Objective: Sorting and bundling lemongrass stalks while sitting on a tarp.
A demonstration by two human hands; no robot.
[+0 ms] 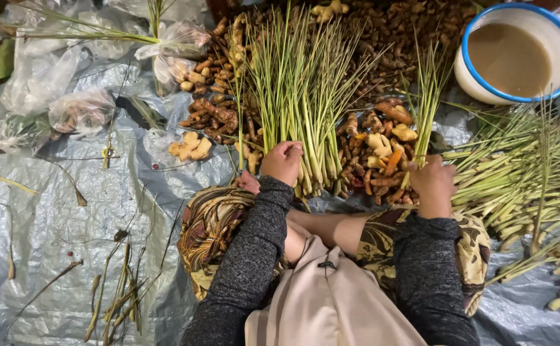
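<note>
The person sits on a grey plastic tarp (55, 218) spread on the ground, knees under a patterned cloth (212, 224), dark sleeves reaching forward. The left hand (283, 161) is closed in a fist around the base of a big lemongrass bundle (299, 96), whose stalks fan away from the body. The right hand (432, 182) is closed on a thinner lemongrass bunch (428, 96), held upright. Between and beyond the hands lies a heap of turmeric and ginger roots (376, 147). More loose lemongrass stalks (523, 173) lie toward the tarp's right edge. Dry trimmings (116, 288) sit near the left front. At the far right corner stands a blue-rimmed white basin (517, 54) of cloudy brown liquid; clear plastic bags (81, 109) lie far left.
</note>
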